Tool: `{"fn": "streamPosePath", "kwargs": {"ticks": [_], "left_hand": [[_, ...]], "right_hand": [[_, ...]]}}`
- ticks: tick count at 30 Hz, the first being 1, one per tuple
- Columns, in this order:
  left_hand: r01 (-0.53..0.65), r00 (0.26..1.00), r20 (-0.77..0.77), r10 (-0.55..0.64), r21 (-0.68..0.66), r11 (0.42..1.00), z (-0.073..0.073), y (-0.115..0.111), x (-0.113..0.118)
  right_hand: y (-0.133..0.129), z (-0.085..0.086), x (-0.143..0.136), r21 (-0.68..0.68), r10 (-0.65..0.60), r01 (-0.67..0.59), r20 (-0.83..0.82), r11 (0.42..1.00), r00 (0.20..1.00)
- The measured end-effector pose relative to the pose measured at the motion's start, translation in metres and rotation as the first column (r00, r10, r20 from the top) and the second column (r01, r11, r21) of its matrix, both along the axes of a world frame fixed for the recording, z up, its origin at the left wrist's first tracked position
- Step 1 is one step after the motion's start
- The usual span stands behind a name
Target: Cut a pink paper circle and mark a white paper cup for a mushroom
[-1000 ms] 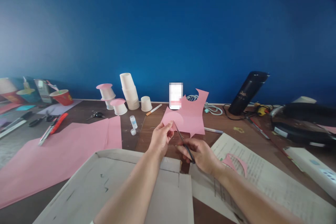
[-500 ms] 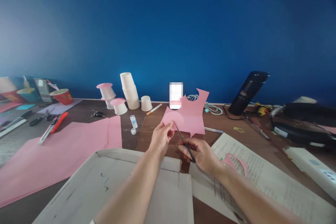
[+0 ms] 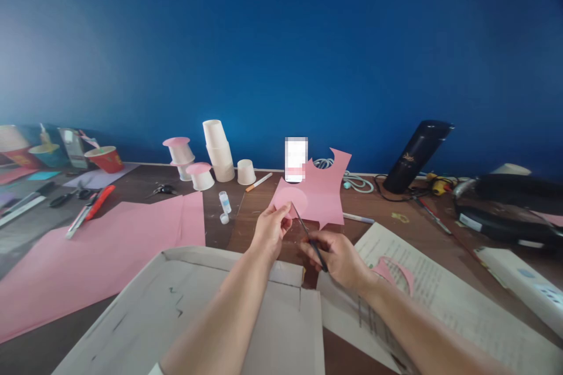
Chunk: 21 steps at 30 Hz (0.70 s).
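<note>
My left hand [image 3: 271, 227] pinches the lower left part of a pink paper sheet [image 3: 325, 202] that has curved cut-outs along its edges. A rounded, lighter pink shape [image 3: 294, 196] shows on the sheet just above my fingers. In my right hand [image 3: 336, 255] are dark-handled scissors [image 3: 304, 227], their blades pointing up and left to the paper beside my left fingertips. Behind the sheet stands a blurred white upright rectangle [image 3: 296, 159]. Pink offcuts [image 3: 398, 272] lie on a printed page to the right of my right hand.
Stacked white cups [image 3: 219, 152], pink-topped cups [image 3: 200, 176] and a glue stick [image 3: 225, 202] stand at the back left. Large pink sheets [image 3: 132, 240], a red cutter [image 3: 99, 202] and a white board [image 3: 197, 304] lie nearer. A black bottle [image 3: 416, 155] leans on the right.
The view has shifted very slightly. My hands, the scissors and the pink sheet look nearly the same as before.
</note>
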<state>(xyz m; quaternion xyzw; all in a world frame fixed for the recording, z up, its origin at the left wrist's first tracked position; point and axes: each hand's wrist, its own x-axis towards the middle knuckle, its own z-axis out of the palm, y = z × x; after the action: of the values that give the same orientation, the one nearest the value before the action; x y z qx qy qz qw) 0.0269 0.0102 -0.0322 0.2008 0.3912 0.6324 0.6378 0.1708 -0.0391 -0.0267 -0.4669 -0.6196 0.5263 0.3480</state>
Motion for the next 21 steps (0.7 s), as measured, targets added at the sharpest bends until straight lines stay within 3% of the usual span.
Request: {"fn": "streamPosePath", "kwargs": {"ticks": [12, 17, 21], "left_hand": [[0.001, 1.0, 0.0, -0.001, -0.003, 1.0, -0.002, 0.002, -0.002], [-0.046, 0.999, 0.024, 0.046, 0.024, 0.999, -0.001, 0.006, -0.012], [-0.08, 0.996, 0.046, 0.078, 0.034, 0.996, 0.0, 0.009, -0.02]], "right_hand": [[0.001, -0.006, 0.0, -0.014, 0.023, -0.022, 0.012, 1.0, 1.0], [0.002, -0.005, 0.007, 0.152, -0.064, 0.023, 0.274, 0.988, 0.959], [0.004, 0.002, 0.019, 0.312, -0.225, 0.028, 0.616, 0.95, 0.755]]}}
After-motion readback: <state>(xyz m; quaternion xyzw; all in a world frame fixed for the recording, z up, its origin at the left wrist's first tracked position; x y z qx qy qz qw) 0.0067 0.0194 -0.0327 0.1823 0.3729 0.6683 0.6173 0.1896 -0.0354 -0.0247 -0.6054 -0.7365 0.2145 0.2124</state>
